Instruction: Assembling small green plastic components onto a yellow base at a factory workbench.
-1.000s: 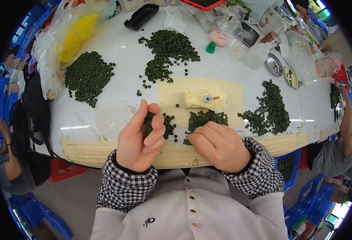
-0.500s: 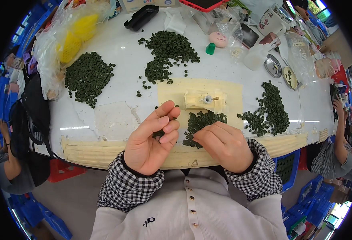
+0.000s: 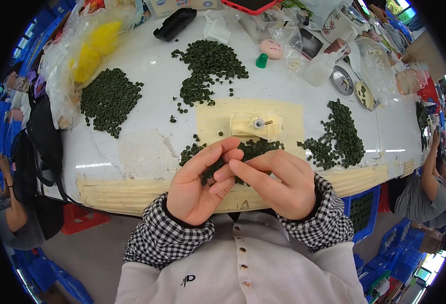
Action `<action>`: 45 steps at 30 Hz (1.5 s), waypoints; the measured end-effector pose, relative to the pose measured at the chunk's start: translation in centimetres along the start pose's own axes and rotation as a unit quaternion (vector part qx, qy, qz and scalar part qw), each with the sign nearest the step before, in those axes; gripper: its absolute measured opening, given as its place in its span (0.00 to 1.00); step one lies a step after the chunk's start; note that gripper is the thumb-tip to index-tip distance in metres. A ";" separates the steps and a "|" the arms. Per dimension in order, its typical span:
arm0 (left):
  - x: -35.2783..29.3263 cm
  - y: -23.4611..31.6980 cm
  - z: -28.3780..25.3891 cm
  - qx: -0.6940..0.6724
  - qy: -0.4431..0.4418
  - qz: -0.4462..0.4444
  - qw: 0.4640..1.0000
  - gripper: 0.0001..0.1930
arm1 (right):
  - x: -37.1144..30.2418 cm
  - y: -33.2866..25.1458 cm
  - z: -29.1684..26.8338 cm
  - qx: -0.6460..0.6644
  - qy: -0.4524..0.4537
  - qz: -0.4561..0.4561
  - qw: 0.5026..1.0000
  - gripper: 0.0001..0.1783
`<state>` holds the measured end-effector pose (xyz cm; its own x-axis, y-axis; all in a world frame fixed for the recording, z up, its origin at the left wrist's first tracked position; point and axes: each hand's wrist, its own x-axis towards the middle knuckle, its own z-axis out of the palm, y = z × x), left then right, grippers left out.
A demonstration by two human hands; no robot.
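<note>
My left hand (image 3: 197, 185) is curled palm up, and its bent fingertips meet those of my right hand (image 3: 284, 185) above the near table edge. The right thumb and forefinger are pinched together at the left fingers. Anything held between them is too small or too hidden to make out. Behind and below the fingers lies a heap of small dark green ring-like parts (image 3: 266, 147), partly covered by both hands. Just beyond stands a taped, cream-coloured block (image 3: 240, 125) with a metal post (image 3: 259, 123) and a thin brown pin on top.
More green parts lie in a left pile (image 3: 110, 99), a far pile (image 3: 213, 61) and a right pile (image 3: 345, 134). Plastic bags (image 3: 63, 76), a black holder (image 3: 175, 24), a green cap (image 3: 261, 61), a round tin (image 3: 341, 80) and a mug (image 3: 340, 24) surround them.
My right hand has left the near heap and moved up and left to my left hand. The left hand has shifted slightly right, and their fingertips now meet.
</note>
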<state>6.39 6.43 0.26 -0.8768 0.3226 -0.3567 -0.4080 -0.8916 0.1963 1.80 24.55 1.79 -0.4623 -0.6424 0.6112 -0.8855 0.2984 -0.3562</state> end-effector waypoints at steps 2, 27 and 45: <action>0.0 -0.1 0.0 0.005 0.005 0.004 1.000 0.15 | 0.3 -0.1 0.2 -0.023 -0.009 -0.021 0.999 0.21; -0.2 -0.7 -1.1 0.224 -0.046 0.035 0.973 0.06 | 1.0 -1.9 -0.1 0.114 0.060 0.175 0.976 0.12; 0.0 0.1 -1.4 0.206 -0.046 0.063 0.975 0.07 | -0.7 -1.0 -0.2 0.533 0.058 0.435 0.723 0.13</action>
<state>6.75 5.89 -1.03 -0.9379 0.2624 -0.2267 -0.3466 -0.7286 0.5908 3.02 24.86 1.87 -0.8790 -0.4565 -0.1380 0.2527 -0.2004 -0.9466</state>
